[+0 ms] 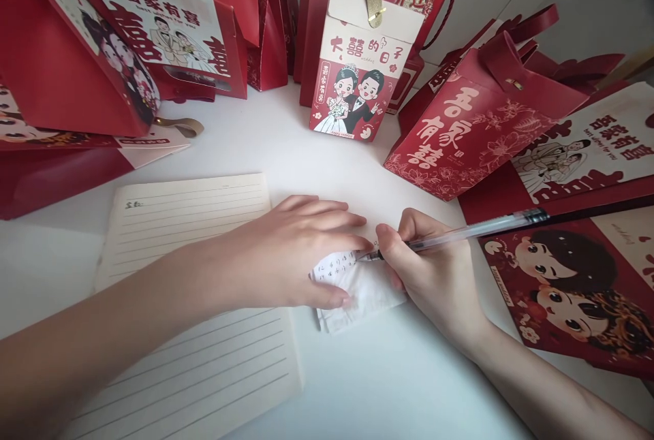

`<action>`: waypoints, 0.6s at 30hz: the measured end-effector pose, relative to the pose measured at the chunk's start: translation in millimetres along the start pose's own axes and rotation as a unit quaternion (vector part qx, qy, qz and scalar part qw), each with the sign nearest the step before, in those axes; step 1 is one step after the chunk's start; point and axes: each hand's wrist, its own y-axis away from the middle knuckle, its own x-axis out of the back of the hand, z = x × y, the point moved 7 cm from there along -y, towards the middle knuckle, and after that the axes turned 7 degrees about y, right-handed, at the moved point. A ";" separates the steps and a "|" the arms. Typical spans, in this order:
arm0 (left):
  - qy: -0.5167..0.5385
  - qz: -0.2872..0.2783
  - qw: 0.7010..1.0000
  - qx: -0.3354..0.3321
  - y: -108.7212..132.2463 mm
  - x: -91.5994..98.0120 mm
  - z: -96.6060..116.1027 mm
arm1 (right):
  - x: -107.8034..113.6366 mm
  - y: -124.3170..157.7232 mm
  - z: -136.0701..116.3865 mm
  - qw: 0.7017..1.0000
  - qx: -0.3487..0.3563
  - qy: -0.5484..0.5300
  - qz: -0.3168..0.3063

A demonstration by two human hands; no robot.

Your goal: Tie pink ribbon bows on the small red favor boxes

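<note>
My right hand (434, 270) grips a clear gel pen (475, 229), its tip touching a small white slip of paper (352, 304). Rows of handwritten marks run across the slip's upper part, partly covered by my fingers. Palm down, my left hand (301, 249) lies with spread fingers over the slip's left side, thumb and fingertips pressing on it. Beneath my left forearm is a lined notepad (204, 212), cream-coloured, with a little handwriting near its top left corner.
Red wedding gift boxes ring the white table (245, 133). One with a cartoon couple (357, 79) stands at the back middle, and another with a floral pattern (454, 127) at the right. More crowd the left, including a leaning one (168, 31); a flat box (572, 290) lies near my right forearm.
</note>
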 end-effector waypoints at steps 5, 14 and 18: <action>0.000 -0.004 1.000 0.004 -0.5 1.4 1.9 | 1.0 0.8 1.7 1.000 -0.008 -0.007 0.002; -0.018 0.027 0.998 -0.047 5.7 4.6 10.9 | 23.9 7.6 6.8 0.982 0.120 -0.114 0.092; -0.035 0.048 0.996 -0.071 10.2 4.7 13.1 | 28.9 0.3 7.6 0.968 0.220 0.055 0.106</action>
